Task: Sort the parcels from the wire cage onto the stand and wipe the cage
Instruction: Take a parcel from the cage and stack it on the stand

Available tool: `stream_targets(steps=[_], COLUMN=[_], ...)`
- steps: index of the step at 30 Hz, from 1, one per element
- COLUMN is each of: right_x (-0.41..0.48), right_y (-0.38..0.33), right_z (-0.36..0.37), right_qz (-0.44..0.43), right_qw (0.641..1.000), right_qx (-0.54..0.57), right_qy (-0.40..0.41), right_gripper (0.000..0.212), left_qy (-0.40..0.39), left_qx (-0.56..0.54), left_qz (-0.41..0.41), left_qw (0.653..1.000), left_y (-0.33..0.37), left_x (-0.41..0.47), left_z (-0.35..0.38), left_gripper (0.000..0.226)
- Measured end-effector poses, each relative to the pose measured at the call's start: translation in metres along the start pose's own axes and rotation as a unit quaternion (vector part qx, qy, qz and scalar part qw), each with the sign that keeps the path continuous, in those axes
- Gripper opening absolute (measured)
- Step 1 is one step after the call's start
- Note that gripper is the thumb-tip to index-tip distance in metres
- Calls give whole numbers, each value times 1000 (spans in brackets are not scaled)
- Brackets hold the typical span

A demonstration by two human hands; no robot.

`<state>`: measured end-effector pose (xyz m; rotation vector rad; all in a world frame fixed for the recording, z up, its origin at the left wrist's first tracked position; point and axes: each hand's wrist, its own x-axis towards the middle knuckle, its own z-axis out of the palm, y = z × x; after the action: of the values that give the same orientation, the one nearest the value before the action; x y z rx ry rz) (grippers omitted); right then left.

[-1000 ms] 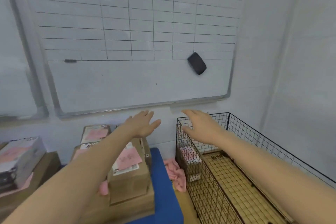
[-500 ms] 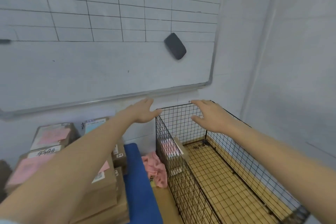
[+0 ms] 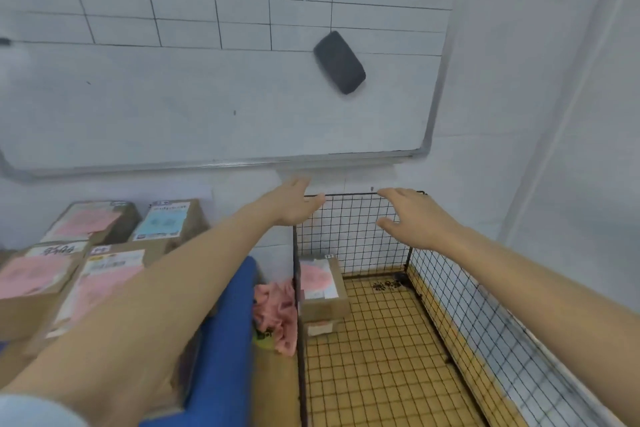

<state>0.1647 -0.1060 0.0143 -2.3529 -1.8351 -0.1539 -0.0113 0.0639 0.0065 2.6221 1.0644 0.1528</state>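
On my feed the whiteboard took up most of the wall ahead, its upper part ruled into a grid. Below it to the right stood the wire cage, open at the top, set into the corner of the room, with a yellow mat showing through its mesh floor. To the left of the cage sat the stacked parcels, brown cartons bearing pink, white and blue labels, piled in at least two tiers. Between that pile and the cage ran the blue stand, partly hidden by the left forearm.

Both arms reached forward over the scene. The left hand was held flat, fingers straight and gripping nothing, at the cage's far left corner; I could not tell whether its thumb touched the top wire. The right hand hovered above the far wall near the right corner, fingers spread and slack, also holding nothing.

One parcel lay inside the cage against its left wall at the far end, pink-and-white label facing up. A crumpled pink cloth lay just outside that wall, beside the stand. A dark eraser clung tilted to the whiteboard.
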Motion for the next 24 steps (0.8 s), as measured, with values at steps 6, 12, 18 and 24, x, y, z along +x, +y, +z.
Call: stream_targets(steps=[6, 12, 18, 24], right_x=[17, 33, 55, 67], right_y=[42, 64, 62, 57], right_z=[14, 38, 80, 127], right_qz=[-62, -78, -89, -103], right_qw=[998, 996, 993, 988], right_qx=[14, 19, 40, 44], right_qy=[-19, -40, -69, -107], right_gripper=[59, 58, 57, 56], left_qy=[13, -15, -9, 28], left_qx=[0, 30, 64, 57], left_qz=[-52, -85, -121, -113], left_qw=[999, 996, 991, 992], left_y=[30, 46, 46, 27], left_x=[11, 20, 51, 66], left_z=[22, 45, 99, 153], left_gripper=[74, 76, 74, 75])
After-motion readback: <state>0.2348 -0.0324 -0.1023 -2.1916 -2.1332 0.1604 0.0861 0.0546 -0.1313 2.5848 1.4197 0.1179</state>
